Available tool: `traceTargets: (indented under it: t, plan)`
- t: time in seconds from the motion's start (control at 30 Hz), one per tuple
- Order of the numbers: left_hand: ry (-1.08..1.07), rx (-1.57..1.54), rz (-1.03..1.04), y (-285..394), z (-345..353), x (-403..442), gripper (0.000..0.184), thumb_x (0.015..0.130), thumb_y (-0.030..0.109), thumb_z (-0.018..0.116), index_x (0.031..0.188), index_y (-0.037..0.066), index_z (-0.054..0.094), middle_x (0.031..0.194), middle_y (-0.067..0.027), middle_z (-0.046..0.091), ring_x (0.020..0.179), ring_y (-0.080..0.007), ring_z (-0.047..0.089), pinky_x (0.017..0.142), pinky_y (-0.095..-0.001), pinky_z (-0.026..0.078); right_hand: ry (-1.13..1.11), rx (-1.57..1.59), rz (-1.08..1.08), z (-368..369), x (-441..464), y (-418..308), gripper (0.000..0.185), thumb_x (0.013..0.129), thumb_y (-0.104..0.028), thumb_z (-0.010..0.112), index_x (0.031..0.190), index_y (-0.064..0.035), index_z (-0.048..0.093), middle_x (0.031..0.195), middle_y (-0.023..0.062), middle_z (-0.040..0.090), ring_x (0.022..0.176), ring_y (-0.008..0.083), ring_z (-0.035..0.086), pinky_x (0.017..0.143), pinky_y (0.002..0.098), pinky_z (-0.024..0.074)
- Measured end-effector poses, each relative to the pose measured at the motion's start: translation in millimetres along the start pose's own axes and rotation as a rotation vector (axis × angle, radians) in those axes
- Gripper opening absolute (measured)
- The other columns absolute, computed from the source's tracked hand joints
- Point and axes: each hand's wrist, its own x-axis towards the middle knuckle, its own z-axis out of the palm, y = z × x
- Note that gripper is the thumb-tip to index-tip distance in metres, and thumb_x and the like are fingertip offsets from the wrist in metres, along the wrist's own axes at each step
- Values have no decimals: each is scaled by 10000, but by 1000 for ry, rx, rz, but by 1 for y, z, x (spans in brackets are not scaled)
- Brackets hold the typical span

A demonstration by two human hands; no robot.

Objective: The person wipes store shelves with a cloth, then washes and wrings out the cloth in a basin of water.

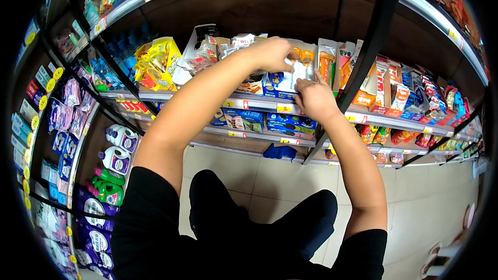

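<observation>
Head view: left hand [274, 55] curled, right hand [315, 98] half-open, both at white packets [299, 69] already in the blue-and-white display box [275, 84]; holds and remainder unclear.

Passage noted above the left hand [275, 54], before the dark back panel [249, 8]. Obstructions: black post [365, 46] to the right hand's [314, 97] right; bagged snacks [204, 54] left of the left hand; shelf rail [262, 106] below it.

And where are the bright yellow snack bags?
In the head view, the yellow snack bags are left of centre, on the shelf that the left hand reaches over, just left of an open white box.
</observation>
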Motion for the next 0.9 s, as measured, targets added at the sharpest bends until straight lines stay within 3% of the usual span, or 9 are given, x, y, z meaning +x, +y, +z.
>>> traceTargets:
  t: [0.17, 0.23, 0.27, 0.37, 0.47, 0.6, 0.67, 0.9]
  plan:
    - [233, -24, -22, -7, 32, 68, 388, 904, 193, 747, 1258, 37, 782, 1195, -215, 776, 1134, -385, 738, 1007, -477, 577, -123, -61, 19, -15, 8, -11, 346, 949, -299, 726, 1103, 8, 770, 1175, 193, 777, 1141, 299, 740, 1284, 509, 364]
    - [250, -38, -18, -6, 38, 84, 385, 916, 171, 731, 1278, 44, 768, 1212, -208, 770, 1157, -376, 731, 1002, -483, 577, -146, -76, 48, -19, 13, -19, 429, 934, -327, 753, 1161, 35, 717, 1370, 227, 708, 1286, 332, 675, 1299, 531, 335]
    - [196, -39, -61, -6, 40, 92, 385, 915, 173, 737, 1279, 53, 769, 1216, -200, 771, 1159, -372, 732, 997, -480, 580, -95, -82, 38, -14, 12, -23, 534, 927, -369, 765, 1208, 77, 683, 1423, 284, 658, 1336, 365, 640, 1293, 527, 345]
    - [79, -35, -157, 0, 35, 100, 374, 895, 185, 766, 1256, 90, 782, 1221, -176, 777, 1145, -358, 739, 976, -468, 587, -136, 14, 162, -10, 11, -36, 550, 913, -314, 800, 1245, 100, 657, 1418, 314, 648, 1348, 399, 631, 1197, 482, 472]
    - [74, 22, -136, -4, 41, 103, 341, 868, 185, 785, 1199, 105, 799, 1165, -158, 794, 1089, -343, 755, 939, -466, 593, -148, 23, 141, -1, 11, -31, 537, 887, -252, 815, 1252, 107, 653, 1405, 317, 655, 1335, 409, 638, 1150, 458, 513]
    - [64, -27, -127, -7, 39, 102, 312, 850, 172, 786, 1151, 95, 814, 1072, -149, 809, 1025, -316, 773, 894, -460, 601, -180, 23, 125, 14, 13, -20, 485, 873, -155, 775, 1262, 108, 656, 1384, 318, 667, 1311, 421, 652, 1147, 453, 518]
    - [90, -44, -100, -13, 44, 105, 302, 851, 165, 782, 1141, 88, 817, 1049, -147, 812, 1010, -307, 779, 884, -455, 604, -25, -41, 20, 23, 10, -14, 278, 819, -31, 698, 1080, 64, 702, 1204, 256, 707, 1179, 388, 700, 1045, 426, 574]
    - [79, -30, -104, 1, 15, 96, 300, 869, 174, 788, 1153, 79, 814, 1050, -159, 809, 995, -309, 784, 887, -452, 605, -88, 11, 34, 7, 11, -16, 290, 821, -12, 676, 1099, 71, 695, 1260, 282, 699, 1242, 398, 683, 1082, 435, 561]
